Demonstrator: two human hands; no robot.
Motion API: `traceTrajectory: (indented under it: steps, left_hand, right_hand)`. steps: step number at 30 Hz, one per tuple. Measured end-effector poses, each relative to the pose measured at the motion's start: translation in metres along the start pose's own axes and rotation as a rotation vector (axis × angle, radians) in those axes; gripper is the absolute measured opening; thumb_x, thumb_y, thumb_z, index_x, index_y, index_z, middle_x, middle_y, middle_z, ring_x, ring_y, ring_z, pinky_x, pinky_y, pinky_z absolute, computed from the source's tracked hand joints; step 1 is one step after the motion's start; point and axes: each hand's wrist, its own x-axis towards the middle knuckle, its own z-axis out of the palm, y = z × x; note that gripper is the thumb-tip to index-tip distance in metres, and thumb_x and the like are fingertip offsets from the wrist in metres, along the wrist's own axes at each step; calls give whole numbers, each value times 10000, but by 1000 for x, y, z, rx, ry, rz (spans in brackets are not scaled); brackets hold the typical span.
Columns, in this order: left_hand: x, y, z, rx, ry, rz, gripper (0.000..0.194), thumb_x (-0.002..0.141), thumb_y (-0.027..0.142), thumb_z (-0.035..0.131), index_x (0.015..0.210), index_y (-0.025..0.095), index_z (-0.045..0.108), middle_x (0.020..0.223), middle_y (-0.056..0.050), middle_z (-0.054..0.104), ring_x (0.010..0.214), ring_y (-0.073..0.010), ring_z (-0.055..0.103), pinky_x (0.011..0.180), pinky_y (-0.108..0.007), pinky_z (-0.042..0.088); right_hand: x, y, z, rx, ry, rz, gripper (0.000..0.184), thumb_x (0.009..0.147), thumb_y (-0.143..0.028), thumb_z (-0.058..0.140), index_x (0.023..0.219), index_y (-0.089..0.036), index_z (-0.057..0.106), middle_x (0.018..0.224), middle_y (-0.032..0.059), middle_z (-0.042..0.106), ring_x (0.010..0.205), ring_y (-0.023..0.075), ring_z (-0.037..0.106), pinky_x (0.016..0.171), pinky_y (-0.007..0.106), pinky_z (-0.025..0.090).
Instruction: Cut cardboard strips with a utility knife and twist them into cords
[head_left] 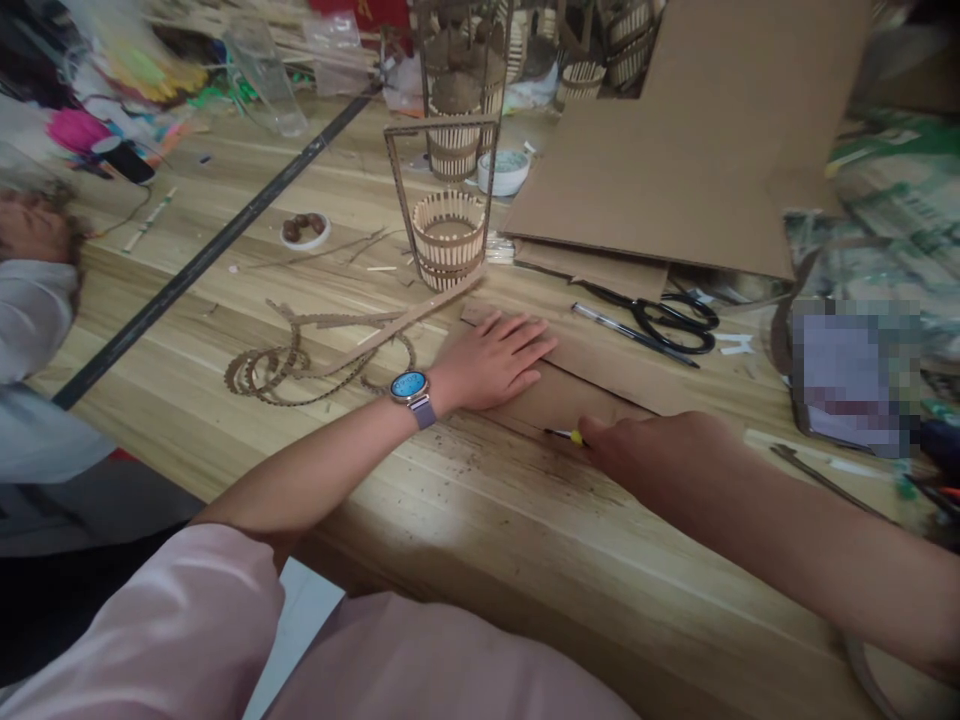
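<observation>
My left hand, a watch on its wrist, lies flat with fingers stretched over a brown cardboard piece and touches a cardboard strip along its far edge. To the right, my right hand is closed around a yellow craft knife; most of its handle is hidden in the fist. The knife's dark, thin tip points left, at the near part of the cardboard. Curled corrugated cardboard strips lie left of my left hand. Beyond it stands a small bucket of wooden sticks with a tall cardboard handle.
Black scissors and a pen lie beyond my right hand. Large cardboard sheets rest at the back right. A dark metal strip crosses the table. At the left edge is another person's hand.
</observation>
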Motion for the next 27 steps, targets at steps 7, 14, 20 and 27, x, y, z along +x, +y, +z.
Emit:
traceTrajectory:
  steps: [7,14,20,27]
  left_hand:
    - [0,0,0,6,5,1,509,1051,398,328,1498,167,403,1585,-94,374,1459,-285,312,1195,-500,215]
    - [0,1,-1,3,4,0,510,1047,397,344,1497,165,407,1584,-99,375,1455,-287,320,1195,-506,222]
    - [0,2,-3,-3,-5,-9,501,1045,394,356,1490,171,416,1585,-100,373,1459,-276,318,1199,-493,221]
    - [0,0,1,-2,25,3,510,1048,402,335,1493,166,411,1581,-105,379,1454,-286,323,1192,-511,224]
  right_hand:
    - [-1,4,9,-59,35,-32,309,809,53,499,921,-193,648,668,39,719,602,222,717,400,260,190]
    - [-4,8,16,-57,72,-32,312,799,45,492,899,-198,660,625,41,717,573,223,705,407,267,206]
    - [-7,8,9,-55,-15,-22,331,773,47,511,954,-188,657,673,50,733,634,246,733,409,262,256]
    - [-10,16,32,-54,67,4,237,833,-31,497,920,-187,654,594,49,686,525,244,678,408,260,217]
